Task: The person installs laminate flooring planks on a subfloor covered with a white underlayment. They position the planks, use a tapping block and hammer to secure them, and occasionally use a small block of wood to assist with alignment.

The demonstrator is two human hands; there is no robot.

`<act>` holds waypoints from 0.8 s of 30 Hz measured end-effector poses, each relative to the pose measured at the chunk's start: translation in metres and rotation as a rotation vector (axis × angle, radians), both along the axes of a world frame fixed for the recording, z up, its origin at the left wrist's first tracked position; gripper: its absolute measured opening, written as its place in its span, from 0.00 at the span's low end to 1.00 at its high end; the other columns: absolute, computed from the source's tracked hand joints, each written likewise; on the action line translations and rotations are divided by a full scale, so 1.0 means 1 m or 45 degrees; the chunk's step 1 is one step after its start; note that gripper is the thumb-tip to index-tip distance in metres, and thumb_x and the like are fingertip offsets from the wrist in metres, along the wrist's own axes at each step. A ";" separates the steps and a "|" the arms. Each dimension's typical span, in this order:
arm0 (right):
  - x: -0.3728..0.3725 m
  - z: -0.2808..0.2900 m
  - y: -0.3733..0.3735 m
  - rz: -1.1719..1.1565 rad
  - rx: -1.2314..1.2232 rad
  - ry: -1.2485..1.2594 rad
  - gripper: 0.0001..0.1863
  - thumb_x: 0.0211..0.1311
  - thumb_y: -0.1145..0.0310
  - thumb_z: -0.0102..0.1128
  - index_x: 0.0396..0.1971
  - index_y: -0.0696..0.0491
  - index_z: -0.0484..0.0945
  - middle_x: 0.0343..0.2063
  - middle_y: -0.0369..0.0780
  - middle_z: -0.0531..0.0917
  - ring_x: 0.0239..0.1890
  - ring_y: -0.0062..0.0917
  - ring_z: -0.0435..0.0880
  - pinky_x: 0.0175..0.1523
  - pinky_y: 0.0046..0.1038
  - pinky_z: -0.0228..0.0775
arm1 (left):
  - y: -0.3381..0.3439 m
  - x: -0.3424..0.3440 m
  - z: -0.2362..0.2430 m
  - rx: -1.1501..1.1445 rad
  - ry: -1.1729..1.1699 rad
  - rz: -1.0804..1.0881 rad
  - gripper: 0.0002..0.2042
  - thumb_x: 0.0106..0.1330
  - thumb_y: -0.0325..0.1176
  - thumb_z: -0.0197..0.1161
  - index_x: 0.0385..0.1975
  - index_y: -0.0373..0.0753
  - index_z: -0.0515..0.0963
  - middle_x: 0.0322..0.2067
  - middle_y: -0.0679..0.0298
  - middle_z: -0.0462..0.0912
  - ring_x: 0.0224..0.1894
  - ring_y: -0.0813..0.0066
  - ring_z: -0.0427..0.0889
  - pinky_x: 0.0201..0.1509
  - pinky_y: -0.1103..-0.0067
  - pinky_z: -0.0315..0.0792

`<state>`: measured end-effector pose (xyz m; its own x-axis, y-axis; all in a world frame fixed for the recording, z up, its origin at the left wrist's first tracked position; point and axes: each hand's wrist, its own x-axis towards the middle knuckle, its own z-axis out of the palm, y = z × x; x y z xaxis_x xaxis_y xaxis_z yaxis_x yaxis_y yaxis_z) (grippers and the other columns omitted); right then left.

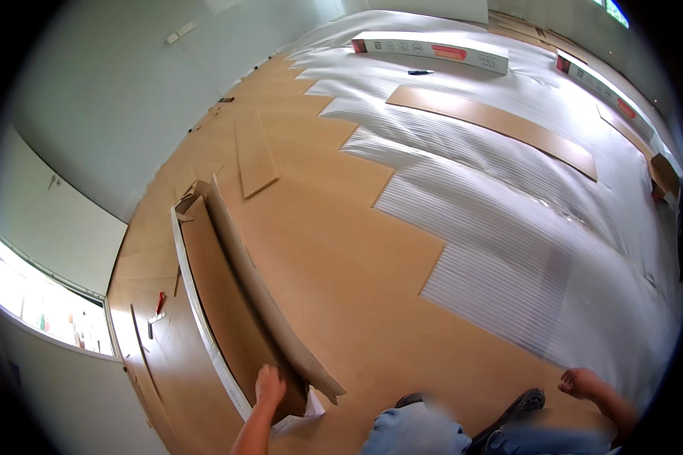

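Note:
My left hand (269,385) reaches down to the near end of a long opened cardboard box (205,303) holding wood-look floor planks (224,311), its fingers resting on the top plank by the torn cardboard flap (281,326). My right hand (580,383) hangs at the lower right with its fingers curled and nothing in it, above the laid brown laminate floor (341,258). My jeans and dark shoes (527,400) show at the bottom edge.
White ribbed underlay (508,189) covers the floor's right side. A loose plank (254,155) lies on the laid floor and another plank (493,125) on the underlay. Two long closed boxes (432,51) lie at the far end. Small tools (159,307) sit near the left wall.

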<state>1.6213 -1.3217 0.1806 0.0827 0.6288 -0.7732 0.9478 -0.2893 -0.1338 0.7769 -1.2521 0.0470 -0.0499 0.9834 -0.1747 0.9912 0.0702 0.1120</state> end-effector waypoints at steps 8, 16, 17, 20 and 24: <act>-0.016 -0.043 0.019 0.171 -0.068 0.006 0.24 0.63 0.49 0.64 0.48 0.53 0.84 0.42 0.46 0.89 0.49 0.45 0.86 0.55 0.42 0.78 | -0.018 0.014 -0.005 -0.703 0.005 -0.736 0.26 0.47 0.36 0.74 0.45 0.26 0.81 0.48 0.39 0.82 0.51 0.44 0.82 0.56 0.61 0.79; -0.024 -0.065 -0.007 0.149 0.065 0.074 0.24 0.65 0.47 0.61 0.50 0.50 0.84 0.43 0.47 0.88 0.51 0.45 0.85 0.56 0.44 0.77 | -0.063 -0.014 -0.035 -0.625 -0.024 -0.753 0.29 0.53 0.35 0.66 0.52 0.19 0.73 0.46 0.31 0.80 0.51 0.34 0.80 0.61 0.59 0.75; -0.020 -0.071 -0.015 0.153 0.066 0.038 0.24 0.65 0.47 0.61 0.50 0.50 0.83 0.43 0.47 0.88 0.51 0.45 0.84 0.57 0.44 0.77 | -0.068 -0.019 -0.043 -0.225 -0.045 -0.918 0.21 0.60 0.37 0.66 0.46 0.24 0.78 0.34 0.43 0.84 0.38 0.46 0.84 0.48 0.62 0.78; -0.024 -0.068 -0.023 0.209 -0.003 -0.017 0.24 0.66 0.47 0.61 0.50 0.50 0.83 0.42 0.47 0.87 0.51 0.46 0.84 0.55 0.46 0.78 | -0.057 -0.021 -0.045 -0.450 -0.066 -0.778 0.21 0.62 0.37 0.65 0.47 0.25 0.78 0.37 0.43 0.84 0.40 0.46 0.84 0.49 0.62 0.78; -0.025 -0.060 -0.023 0.221 -0.104 -0.040 0.23 0.66 0.48 0.61 0.49 0.51 0.82 0.41 0.48 0.87 0.49 0.47 0.85 0.52 0.47 0.78 | -0.029 0.000 -0.034 -0.613 -0.089 -0.615 0.21 0.64 0.38 0.64 0.49 0.27 0.78 0.40 0.43 0.83 0.42 0.47 0.83 0.51 0.61 0.77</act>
